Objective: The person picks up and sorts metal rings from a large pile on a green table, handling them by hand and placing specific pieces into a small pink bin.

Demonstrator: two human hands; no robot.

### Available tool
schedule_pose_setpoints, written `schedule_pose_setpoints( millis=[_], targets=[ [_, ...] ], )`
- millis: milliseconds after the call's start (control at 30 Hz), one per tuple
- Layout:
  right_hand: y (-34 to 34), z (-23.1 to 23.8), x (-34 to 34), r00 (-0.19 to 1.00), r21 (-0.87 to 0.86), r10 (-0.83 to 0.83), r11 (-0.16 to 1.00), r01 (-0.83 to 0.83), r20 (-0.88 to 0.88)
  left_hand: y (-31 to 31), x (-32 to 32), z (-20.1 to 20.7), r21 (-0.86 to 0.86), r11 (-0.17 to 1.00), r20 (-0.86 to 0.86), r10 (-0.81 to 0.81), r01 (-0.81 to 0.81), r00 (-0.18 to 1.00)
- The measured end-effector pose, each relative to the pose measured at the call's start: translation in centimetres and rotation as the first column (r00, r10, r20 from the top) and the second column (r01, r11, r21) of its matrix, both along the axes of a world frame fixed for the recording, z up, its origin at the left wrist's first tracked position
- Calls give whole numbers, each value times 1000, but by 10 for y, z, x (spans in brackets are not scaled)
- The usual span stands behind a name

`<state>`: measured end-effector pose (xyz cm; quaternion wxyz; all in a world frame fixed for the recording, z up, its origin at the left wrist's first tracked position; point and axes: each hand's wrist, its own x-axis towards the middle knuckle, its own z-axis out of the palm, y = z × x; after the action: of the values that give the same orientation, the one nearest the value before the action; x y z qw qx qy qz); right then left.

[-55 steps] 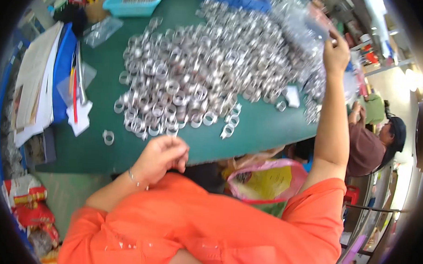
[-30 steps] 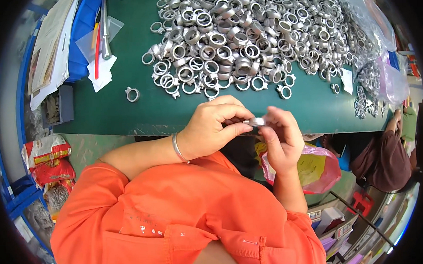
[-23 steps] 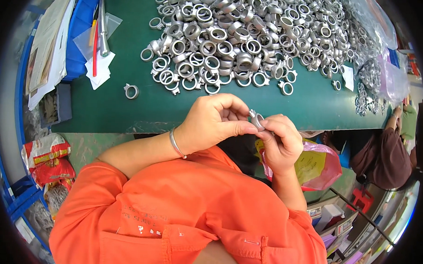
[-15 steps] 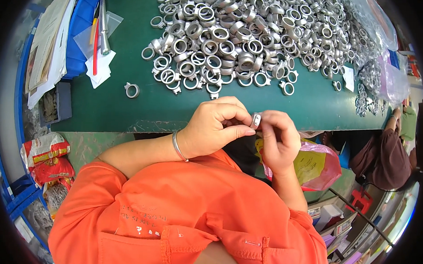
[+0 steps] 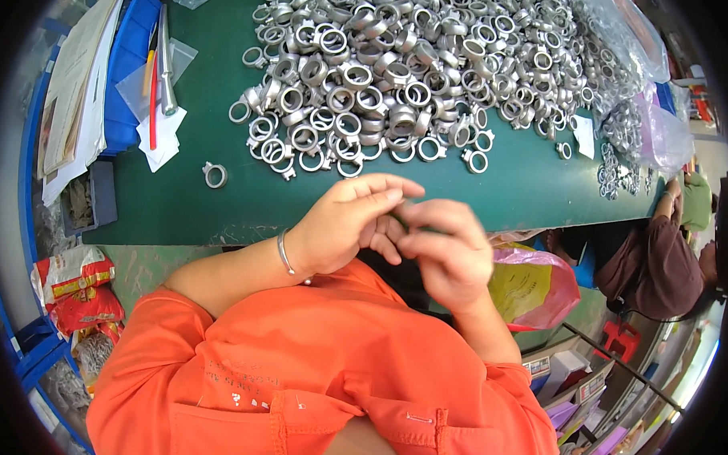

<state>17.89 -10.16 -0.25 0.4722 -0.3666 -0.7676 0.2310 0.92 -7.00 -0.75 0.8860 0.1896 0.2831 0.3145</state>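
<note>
Left hand (image 5: 340, 231), right hand (image 5: 451, 251): fingers half-curled, pinch unclear; rings (image 5: 424, 53) beyond, pink bag (image 5: 565, 295), yellow inside, to their right

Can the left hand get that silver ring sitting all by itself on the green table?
Probably yes: the lone ring lies ahead and to the left of the left hand, with just green tabletop showing between them.

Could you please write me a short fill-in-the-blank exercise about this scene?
1. The silver bangle is on the person's ____ wrist.
2. The heap of metal rings lies on a ____ table.
3. In the picture, the pink bag is to the ____ of the right hand.

Missing words: left; green; right.
</note>
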Motion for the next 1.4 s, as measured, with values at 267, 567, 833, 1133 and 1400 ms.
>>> schedule_pose_setpoints(
  millis=[267,567,833,1133,1400],
  targets=[
    [29,-4,37,742,124,-516,847,517,428,-2,1,-5,69,993,-75,-93,99,993],
    [7,-6,14,985,-321,-138,942,98,-103,-2,6,2,310,950,-294,53,43,954],
    [-2,-6,10,901,-672,-229,736,-87,-367,-4,5,-17,810,585,-300,347,45,889],
    [9,-11,1,932,-120,-6,992,-40,-364,5,1,-6,44,997,10,57,-57,998],
    [49,-9,18,833,108,-486,873,476,263,7,-3,-9,-26,999,9,-44,44,999]
  ],
)
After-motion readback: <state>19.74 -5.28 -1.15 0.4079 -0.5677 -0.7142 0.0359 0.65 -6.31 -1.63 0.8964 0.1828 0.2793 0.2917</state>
